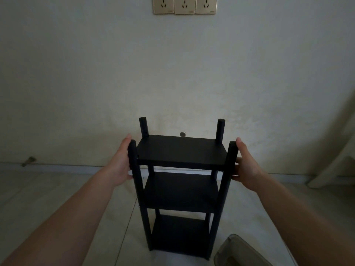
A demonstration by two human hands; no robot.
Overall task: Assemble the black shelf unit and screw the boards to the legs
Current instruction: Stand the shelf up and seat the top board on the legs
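Head view, the only one there is: the black shelf unit (180,189) stands upright on the pale tiled floor (48,198), close to the wall (172,73), and it looks basically put together — three boards stacked one above another between four round legs, with the leg tops poking up past the top board (181,150).

The bit that matters for whatever comes next: the unit's long axis runs straight up and down, and it sits dead centre between the two hands. The left hand (120,162) is pressed against the outside of the near-left leg (134,169), fingers fairly straight and lying along it, not wrapped round. The right hand (247,166) mirrors that on the near-right leg (229,169), palm inward, thumb tucked in by the leg — looks like a flat squeeze rather than a curled grip, though the leg hides part of the thumb. Neither hand is nearer; it's symmetrical.

My guess is the screwing is done and this is a steadying or squaring-up check — any lift or shift would need both hands pushing in evenly, or it'll tip sideways.

Other stuff: three wall sockets (184,5) up top, a clear plastic container (236,252) at the lower right.
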